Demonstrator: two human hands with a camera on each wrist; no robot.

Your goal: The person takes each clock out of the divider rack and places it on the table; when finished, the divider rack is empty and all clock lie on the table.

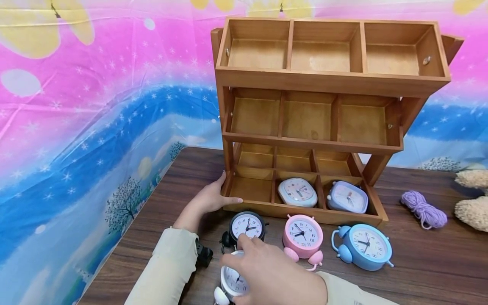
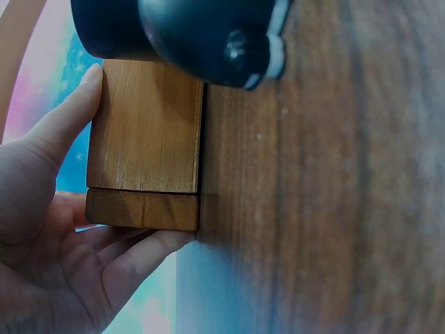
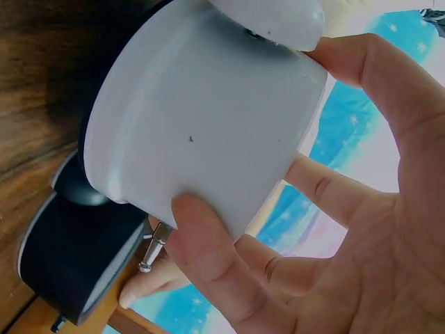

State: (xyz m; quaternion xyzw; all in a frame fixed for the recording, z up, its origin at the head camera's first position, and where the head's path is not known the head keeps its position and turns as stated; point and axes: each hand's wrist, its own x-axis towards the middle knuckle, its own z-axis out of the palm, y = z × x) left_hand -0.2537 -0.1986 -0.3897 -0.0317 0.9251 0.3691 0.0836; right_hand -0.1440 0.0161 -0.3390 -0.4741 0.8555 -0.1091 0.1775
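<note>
My left hand (image 1: 207,197) grips the lower left corner of a three-tiered wooden shelf rack (image 1: 331,78). In the left wrist view its thumb and fingers lie on opposite sides of the wooden end (image 2: 146,132). A white twin-bell alarm clock (image 1: 233,281) lies face up at the front, with my right hand (image 1: 276,271) holding it. The right wrist view shows thumb and fingers around its white casing (image 3: 195,125). Just beyond it lies a black alarm clock (image 1: 248,224), partly hidden by the right hand's fingers.
A pink alarm clock (image 1: 303,235) and a blue one (image 1: 370,248) lie before the rack. Its bottom tier holds a pale rounded clock (image 1: 298,192) and a lavender clock (image 1: 347,197). Purple yarn (image 1: 424,209) and fluffy beige things (image 1: 472,207) sit at the right.
</note>
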